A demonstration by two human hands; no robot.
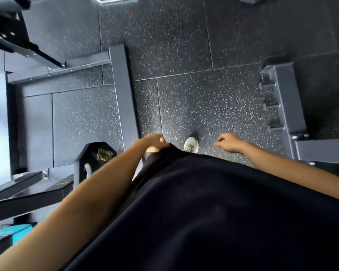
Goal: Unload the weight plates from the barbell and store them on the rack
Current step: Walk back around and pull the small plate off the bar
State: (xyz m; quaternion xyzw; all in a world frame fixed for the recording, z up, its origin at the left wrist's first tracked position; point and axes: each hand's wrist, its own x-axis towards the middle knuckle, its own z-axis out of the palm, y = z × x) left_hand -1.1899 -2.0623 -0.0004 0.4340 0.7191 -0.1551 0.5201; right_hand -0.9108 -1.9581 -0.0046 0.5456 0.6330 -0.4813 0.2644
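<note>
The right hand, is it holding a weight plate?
No, the right hand hangs empty over the speckled floor, its fingers loosely curled, and the one weight plate in view sits far off to the left.

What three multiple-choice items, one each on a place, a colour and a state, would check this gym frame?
1. Where is the black weight plate?
A. lower left, beside the left arm
B. in the right hand
C. on the pegged rack at right

2. What colour is the shoe on the speckled floor?
A. red
B. white
C. green

3. What does the right hand hold?
A. a plate
B. a barbell
C. nothing

Answers:
1. A, the plate stands at lower left by the dark bench frame.
2. B, the shoe's toe shows white past the dark clothing.
3. C, its loosely curled fingers hang over bare floor, apart from the pegged rack.

The left hand lies at the dark clothing; its grip is too blurred to judge.
</note>
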